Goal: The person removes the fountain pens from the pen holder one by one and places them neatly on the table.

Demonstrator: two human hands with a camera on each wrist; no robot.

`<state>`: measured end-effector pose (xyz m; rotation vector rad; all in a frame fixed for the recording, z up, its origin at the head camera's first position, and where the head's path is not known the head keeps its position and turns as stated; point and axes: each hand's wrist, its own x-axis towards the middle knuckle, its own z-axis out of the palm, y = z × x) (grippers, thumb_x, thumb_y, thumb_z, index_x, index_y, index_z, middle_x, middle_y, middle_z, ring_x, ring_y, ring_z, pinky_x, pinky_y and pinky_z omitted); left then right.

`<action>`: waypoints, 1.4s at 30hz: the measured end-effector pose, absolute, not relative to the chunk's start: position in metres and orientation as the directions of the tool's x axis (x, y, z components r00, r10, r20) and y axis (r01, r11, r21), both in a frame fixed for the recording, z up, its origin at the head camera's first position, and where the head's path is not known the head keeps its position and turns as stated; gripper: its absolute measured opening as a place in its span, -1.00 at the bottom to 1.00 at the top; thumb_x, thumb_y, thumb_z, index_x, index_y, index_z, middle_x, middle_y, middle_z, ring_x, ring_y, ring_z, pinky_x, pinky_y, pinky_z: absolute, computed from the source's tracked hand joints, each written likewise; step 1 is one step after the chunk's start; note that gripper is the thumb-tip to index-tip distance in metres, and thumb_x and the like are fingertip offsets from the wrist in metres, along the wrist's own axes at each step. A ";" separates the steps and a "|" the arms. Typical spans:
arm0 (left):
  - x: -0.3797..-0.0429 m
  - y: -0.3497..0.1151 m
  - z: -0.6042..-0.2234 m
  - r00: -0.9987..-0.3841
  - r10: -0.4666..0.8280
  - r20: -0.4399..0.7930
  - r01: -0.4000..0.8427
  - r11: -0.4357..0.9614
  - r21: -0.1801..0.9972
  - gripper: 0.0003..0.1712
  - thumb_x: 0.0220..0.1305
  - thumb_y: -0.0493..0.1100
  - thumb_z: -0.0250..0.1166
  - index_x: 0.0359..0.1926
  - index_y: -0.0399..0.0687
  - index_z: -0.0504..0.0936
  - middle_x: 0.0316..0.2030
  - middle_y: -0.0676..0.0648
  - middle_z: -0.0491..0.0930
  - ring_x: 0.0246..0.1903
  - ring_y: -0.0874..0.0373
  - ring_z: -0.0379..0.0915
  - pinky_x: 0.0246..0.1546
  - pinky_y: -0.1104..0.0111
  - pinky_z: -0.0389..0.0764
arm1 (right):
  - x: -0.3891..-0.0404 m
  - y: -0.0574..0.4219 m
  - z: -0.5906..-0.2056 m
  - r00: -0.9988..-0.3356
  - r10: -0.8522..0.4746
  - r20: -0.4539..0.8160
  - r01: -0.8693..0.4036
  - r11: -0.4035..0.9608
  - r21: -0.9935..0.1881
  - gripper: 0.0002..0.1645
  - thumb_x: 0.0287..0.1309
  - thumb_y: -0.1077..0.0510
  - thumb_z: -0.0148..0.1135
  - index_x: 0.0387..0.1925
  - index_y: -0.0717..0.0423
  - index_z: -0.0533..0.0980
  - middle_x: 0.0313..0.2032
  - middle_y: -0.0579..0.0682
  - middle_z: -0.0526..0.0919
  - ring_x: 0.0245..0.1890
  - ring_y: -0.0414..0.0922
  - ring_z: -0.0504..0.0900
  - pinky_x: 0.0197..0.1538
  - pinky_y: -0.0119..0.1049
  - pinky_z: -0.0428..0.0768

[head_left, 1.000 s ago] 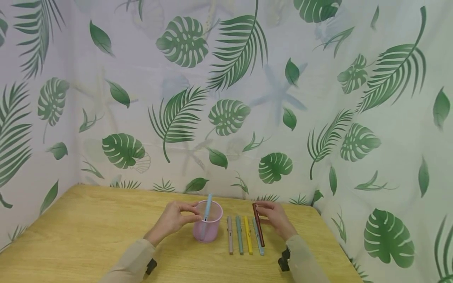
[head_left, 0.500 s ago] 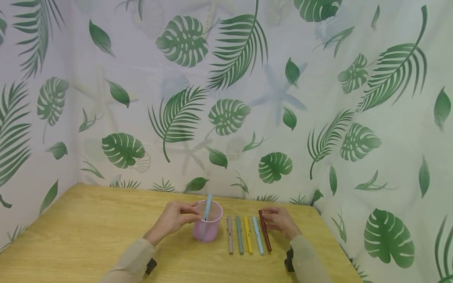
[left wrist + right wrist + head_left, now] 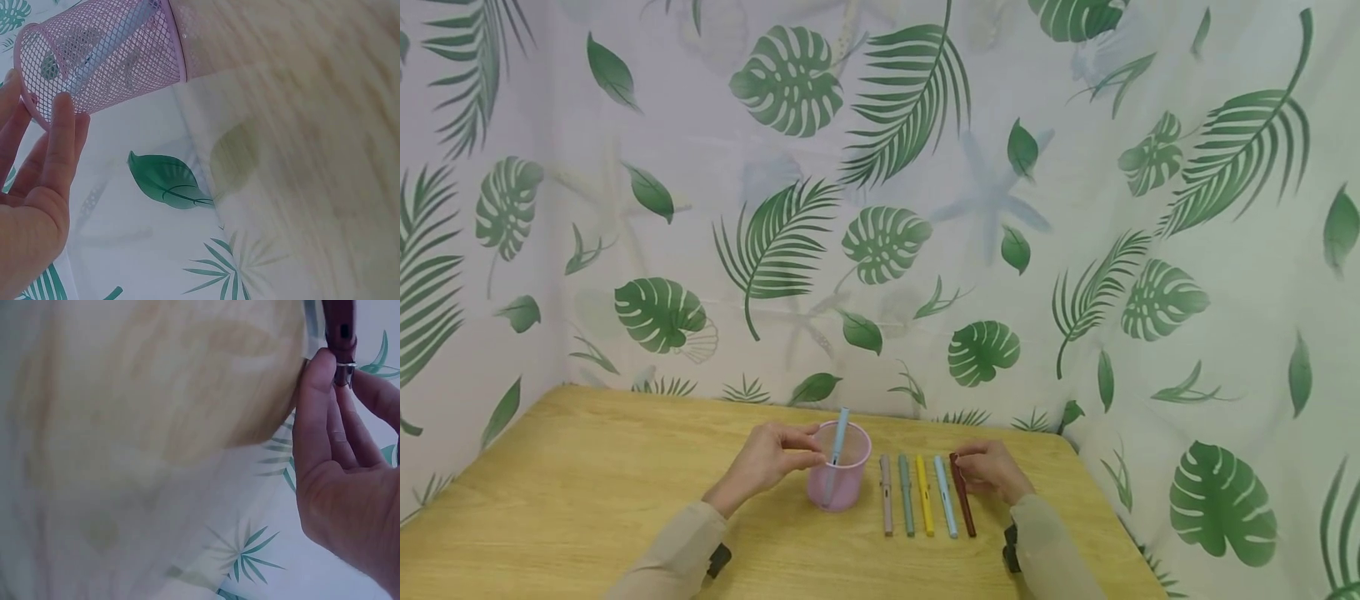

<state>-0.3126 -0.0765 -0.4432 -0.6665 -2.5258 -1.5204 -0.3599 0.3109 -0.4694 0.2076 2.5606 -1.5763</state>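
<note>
A pink mesh pen holder [image 3: 844, 493] stands upright on the table. One light blue pen [image 3: 841, 429] leans inside it, its top end above the rim. My left hand [image 3: 763, 458] holds the holder's rim from the left, with fingertips against the mesh in the left wrist view. To the right, my right hand [image 3: 997, 469] pinches the upper end of a dark red pen [image 3: 964, 502] between thumb and fingers. This pen lies at the right end of a row, beside another light blue pen [image 3: 946, 497], a yellow pen [image 3: 925, 496], a green pen [image 3: 907, 496] and a greyish-pink pen [image 3: 887, 496].
The wood-grain table [image 3: 625, 467] meets a leaf-printed cloth backdrop [image 3: 887, 350] along its back and sides. The pen row sits just right of the holder, with narrow gaps between the pens.
My right hand has moved right and down with the dark red pen, from over the light blue pen to the row's right end. My left hand stays at the holder.
</note>
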 end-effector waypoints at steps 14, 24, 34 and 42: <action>-0.314 -0.079 -0.443 -0.884 0.311 0.349 0.455 0.401 0.795 -0.79 0.10 -0.03 0.48 -0.30 -0.04 0.80 0.12 -0.16 0.62 -0.02 -0.07 0.66 -0.14 0.28 0.68 | -0.364 0.302 -0.469 -0.983 0.083 -0.166 0.185 0.480 -0.857 -0.68 0.20 0.35 0.20 0.00 0.41 0.54 -0.25 0.14 0.70 -0.37 -0.14 0.64 -0.37 -0.27 0.69; -0.315 -0.077 -0.441 -0.885 0.305 0.353 0.457 0.417 0.786 -0.83 0.09 -0.02 0.48 -0.32 0.03 0.81 0.10 -0.12 0.64 0.04 -0.10 0.63 -0.08 0.19 0.66 | -0.359 0.306 -0.467 -0.984 0.070 -0.162 0.175 0.515 -0.839 -0.69 0.25 0.34 0.16 0.01 0.41 0.54 -0.23 0.15 0.70 -0.35 -0.14 0.61 -0.38 -0.29 0.68; -0.314 -0.076 -0.443 -0.886 0.309 0.345 0.451 0.406 0.795 -0.83 0.09 -0.02 0.48 -0.32 0.02 0.81 0.11 -0.13 0.63 0.03 -0.09 0.63 -0.07 0.18 0.66 | -0.358 0.312 -0.472 -0.982 0.081 -0.170 0.187 0.520 -0.833 -0.72 0.28 0.32 0.16 -0.01 0.38 0.55 -0.27 0.10 0.69 -0.36 -0.16 0.60 -0.36 -0.30 0.68; -0.313 -0.076 -0.444 -0.891 0.311 0.330 0.438 0.399 0.806 -0.80 0.09 -0.04 0.48 -0.29 -0.03 0.80 0.11 -0.11 0.63 0.08 -0.08 0.60 -0.06 0.20 0.65 | -0.357 0.315 -0.474 -0.985 0.068 -0.157 0.171 0.477 -0.862 -0.69 0.28 0.26 0.19 -0.02 0.40 0.55 -0.36 0.05 0.70 -0.45 -0.20 0.60 -0.41 -0.32 0.65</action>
